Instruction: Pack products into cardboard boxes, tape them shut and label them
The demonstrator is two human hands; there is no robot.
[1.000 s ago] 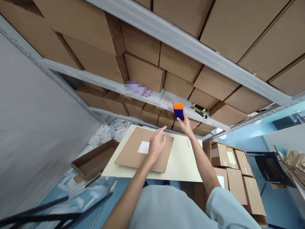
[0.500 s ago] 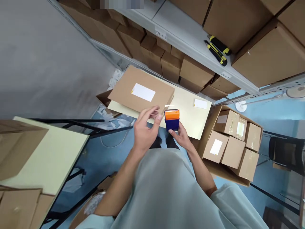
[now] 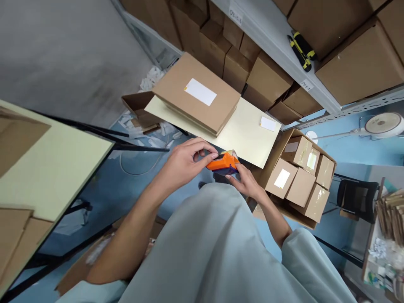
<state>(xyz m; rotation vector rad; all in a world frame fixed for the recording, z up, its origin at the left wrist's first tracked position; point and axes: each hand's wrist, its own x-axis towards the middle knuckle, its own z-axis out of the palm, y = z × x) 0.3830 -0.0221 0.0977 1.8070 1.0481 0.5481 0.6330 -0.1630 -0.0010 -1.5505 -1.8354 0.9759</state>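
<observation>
An orange and dark blue tape dispenser (image 3: 223,163) is held in front of my body, with part of a tape roll (image 3: 232,154) showing at its far side. My right hand (image 3: 246,182) is closed around its right end. At the left end, the thumb and index finger of my left hand (image 3: 191,160) pinch its tip; whether they hold a loose tape end I cannot make out. Just beyond my hands lies a flat cardboard box (image 3: 221,110) with a white label (image 3: 200,91), resting on a pale table (image 3: 252,141).
A large open carton (image 3: 274,168) filled with several smaller boxes stands to the right. Shelving with boxes and two utility knives (image 3: 301,50) rises behind the table. Another pale table (image 3: 72,155) is at the left, and an open box (image 3: 139,105) sits beyond it.
The tape dispenser has turned from upright to lying sideways in my right hand. My left hand has come from beside it to pinch its left end. The view has shifted and tilted.
</observation>
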